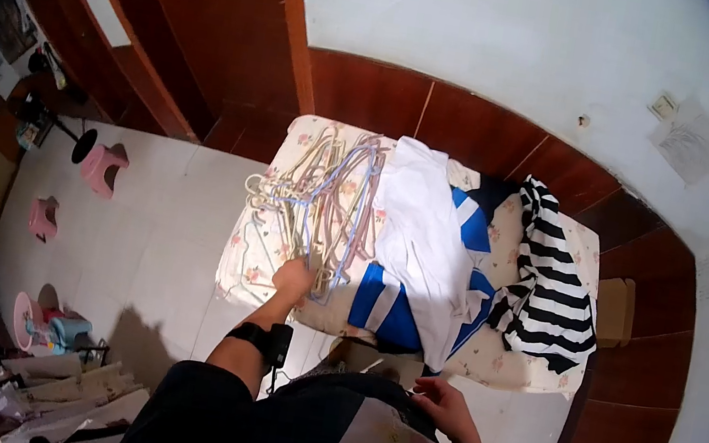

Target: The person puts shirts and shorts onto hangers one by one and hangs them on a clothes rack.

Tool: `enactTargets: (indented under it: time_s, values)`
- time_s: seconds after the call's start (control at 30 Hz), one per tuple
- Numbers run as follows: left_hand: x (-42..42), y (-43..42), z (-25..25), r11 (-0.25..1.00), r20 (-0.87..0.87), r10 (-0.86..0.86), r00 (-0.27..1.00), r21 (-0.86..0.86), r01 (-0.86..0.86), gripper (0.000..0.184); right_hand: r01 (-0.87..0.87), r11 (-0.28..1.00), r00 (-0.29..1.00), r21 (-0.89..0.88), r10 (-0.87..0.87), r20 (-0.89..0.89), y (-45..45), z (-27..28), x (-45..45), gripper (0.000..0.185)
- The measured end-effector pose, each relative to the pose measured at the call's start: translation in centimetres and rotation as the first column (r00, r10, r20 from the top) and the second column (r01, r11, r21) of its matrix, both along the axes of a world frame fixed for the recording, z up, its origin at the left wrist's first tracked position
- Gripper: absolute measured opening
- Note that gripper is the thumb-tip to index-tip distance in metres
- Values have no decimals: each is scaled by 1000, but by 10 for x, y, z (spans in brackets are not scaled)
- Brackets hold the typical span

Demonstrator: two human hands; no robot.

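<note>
My left hand reaches to the lower edge of a pile of hangers on a floral-covered table. Its fingers are closed at the hangers, but what they grip is too small to make out. Near my body, my right hand hangs with slightly curled fingers apart and nothing in it. Right of the hangers lies a white garment, partly over a blue and white garment. A black-and-white striped garment is spread at the table's right side.
A wall with brown tiles runs behind the table. Pink stools stand on the floor at left. Bags or cloths are at the lower left. A cardboard piece is at the table's right.
</note>
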State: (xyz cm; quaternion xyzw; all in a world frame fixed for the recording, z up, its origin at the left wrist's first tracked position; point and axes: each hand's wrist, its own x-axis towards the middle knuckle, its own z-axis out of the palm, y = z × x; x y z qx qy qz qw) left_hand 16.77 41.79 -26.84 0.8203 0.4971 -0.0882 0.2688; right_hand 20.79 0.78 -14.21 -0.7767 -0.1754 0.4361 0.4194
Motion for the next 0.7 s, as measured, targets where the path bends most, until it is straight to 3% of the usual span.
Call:
enactTargets:
  time_s: [0.1,0.2,0.23,0.27,0.33,0.37,0.53,0.6,0.67,0.7]
  values:
    - [1,-2,-7,999,-30,-26,999,25,27,47,107,990,990,90,-98,-105,-2,1,11,33]
    - [0,-2,-15,999,4,0,1000,52,0,47,15,998,1000,56,-14,-26,8,15,28,33]
    - [-3,-3,-23,993,133,-18,991,121,1,35,-7,999,1000,37,7,2,11,25,34,35]
    - [-8,-3,-31,992,134,-22,991,125,5,35,-28,999,999,15,28,27,13,30,37,37]
    - [-11,-10,-25,910,571,310,760,-411,-62,20,-30,999,999,32,29,25,13,23,45,38]
    - [-10,-14,-22,815,615,470,633,-577,-44,11,-37,998,999,44,36,23,12,19,49,38]
    - [-14,-46,46,730,679,481,555,-661,176,15,-164,977,985,134,157,66,22,29,62,42]
    - [-9,-72,74,817,783,311,539,-510,269,16,-200,971,976,129,186,116,28,33,69,44]
    - [-8,-105,85,874,835,124,536,-348,340,18,-176,970,963,170,133,236,31,24,77,64]
    - [-9,-121,99,889,811,-97,577,-191,417,18,-79,933,970,350,-9,243,33,22,78,77]
